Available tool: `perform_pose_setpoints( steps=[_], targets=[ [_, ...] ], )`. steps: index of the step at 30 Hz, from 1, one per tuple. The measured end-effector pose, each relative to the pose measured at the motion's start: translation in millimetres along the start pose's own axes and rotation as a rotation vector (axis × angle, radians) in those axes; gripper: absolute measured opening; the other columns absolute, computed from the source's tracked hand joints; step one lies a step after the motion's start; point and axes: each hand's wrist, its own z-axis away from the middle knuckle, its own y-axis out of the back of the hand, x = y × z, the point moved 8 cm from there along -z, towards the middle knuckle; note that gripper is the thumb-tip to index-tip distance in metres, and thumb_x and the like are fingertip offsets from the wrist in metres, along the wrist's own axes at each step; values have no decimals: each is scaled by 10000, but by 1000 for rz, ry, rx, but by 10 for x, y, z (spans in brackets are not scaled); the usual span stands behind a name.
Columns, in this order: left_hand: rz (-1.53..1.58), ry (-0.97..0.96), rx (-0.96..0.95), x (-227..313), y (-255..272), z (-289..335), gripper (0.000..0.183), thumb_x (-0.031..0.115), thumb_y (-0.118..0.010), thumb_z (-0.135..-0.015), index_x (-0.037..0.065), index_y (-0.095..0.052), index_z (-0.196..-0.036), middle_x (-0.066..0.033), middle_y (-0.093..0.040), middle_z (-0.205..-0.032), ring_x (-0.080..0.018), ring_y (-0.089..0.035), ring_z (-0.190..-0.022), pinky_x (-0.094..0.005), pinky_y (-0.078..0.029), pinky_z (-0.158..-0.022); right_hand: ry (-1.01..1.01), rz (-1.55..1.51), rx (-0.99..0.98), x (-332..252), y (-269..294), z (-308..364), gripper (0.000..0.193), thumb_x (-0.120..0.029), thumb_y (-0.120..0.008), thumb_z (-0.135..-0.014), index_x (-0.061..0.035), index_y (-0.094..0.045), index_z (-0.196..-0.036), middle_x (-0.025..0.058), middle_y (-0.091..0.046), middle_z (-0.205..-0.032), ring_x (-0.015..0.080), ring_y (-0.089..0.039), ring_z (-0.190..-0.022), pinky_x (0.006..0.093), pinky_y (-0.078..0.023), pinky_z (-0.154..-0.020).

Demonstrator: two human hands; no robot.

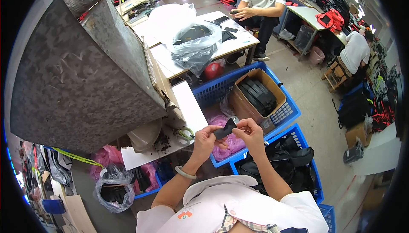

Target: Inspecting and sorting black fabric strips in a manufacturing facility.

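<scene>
Between my two hands, in front of my chest, is a small black piece of fabric [224, 131]. My left hand [205, 141] pinches its left end, with a pale bangle on that wrist. Its right end is gripped by the fingers of my right hand [250, 134]. Beneath the hands lies a blue plastic basket [284, 124] holding pink plastic bags [232, 147] and a cardboard box [243, 105] of black strip-like pieces [257, 94]. Closer to me, a second blue basket [314, 171] is filled with black fabric pieces [283, 165].
A large grey machine housing [85, 84] stands at left beside a white tabletop [191, 101]. Beyond, a white table [247, 41] bears a clear plastic bag [196, 41] of black pieces. One person [264, 3] sits behind it; another [355, 50] sits on a stool at far right.
</scene>
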Motion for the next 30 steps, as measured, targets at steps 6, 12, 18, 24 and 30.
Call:
perform_pose_setpoints(
  steps=[6,12,18,24,30],
  targets=[
    [-21,26,58,77,9,35,163,23,-449,-900,-55,-570,-978,-160,-642,-730,-206,-637,-541,-265,-536,-474,17,-181,-25,2,-3,-21,132,-12,-699,-704,-6,-583,-765,72,-591,-981,94,-560,-808,219,-460,-706],
    [-67,-12,30,151,68,69,166,30,-431,-919,-50,-550,-1003,-152,-639,-738,-205,-634,-543,-260,-526,-463,35,-2,15,-94,-35,44,117,23,-668,-708,-17,-559,-722,50,-561,-1036,83,-543,-800,221,-453,-689],
    [-87,-32,33,124,15,87,214,5,-428,-910,-48,-595,-1033,-133,-641,-747,-183,-642,-583,-248,-540,-508,258,86,13,-148,-23,45,105,19,-663,-709,-10,-566,-738,76,-554,-1062,124,-561,-880,254,-462,-774],
    [-226,-90,-26,201,48,118,252,-31,-402,-898,-24,-605,-1048,-106,-638,-758,-158,-621,-565,-229,-520,-493,25,-97,-179,-120,-169,124,133,-9,-653,-738,30,-641,-864,118,-569,-1113,134,-560,-934,278,-462,-813],
    [197,-26,140,203,45,20,189,79,-486,-900,0,-616,-1013,-105,-650,-781,-205,-626,-677,-313,-508,-697,-399,-429,-213,224,-301,274,120,-82,-613,-831,31,-649,-844,72,-643,-781,111,-589,-640,229,-486,-587]
  ],
)
